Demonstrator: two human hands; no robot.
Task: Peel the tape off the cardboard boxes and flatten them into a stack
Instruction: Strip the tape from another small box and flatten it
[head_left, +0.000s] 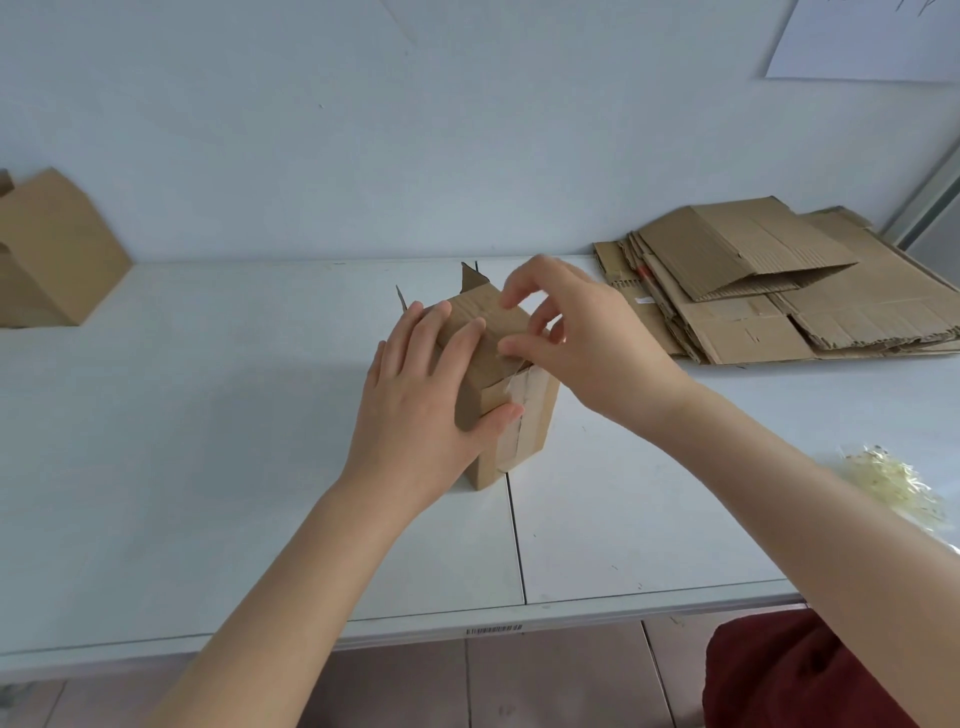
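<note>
Fingers of the left hand (415, 395) are laid over the top of a small cardboard box (470, 309), and the thumb is pressed against its near face, so the box is clamped and kept upright. The right hand (587, 338) is held above the box's top near edge with its fingers loosely curled and spread. One digit, probably the thumb, is set where the tape (511, 431) begins. Whether the tape end is already caught under it cannot be told from this angle.

The box stands near the middle of the white table (208, 415), across a seam in the tabletop. It is judged to be light and probably empty, with thin walls that would buckle if squeezed hard. It is best steadied by its corners and top, as is being done. The tape runs down the near face as a pale strip; it is likely thin and prone to tearing, so it should be lifted at the loose upper end and drawn slowly, close to the surface.

A stack of flattened cardboard (753, 291) is seen far right, another box (52, 249) far left, and a wad of stripped tape (893, 483) by the right forearm.
</note>
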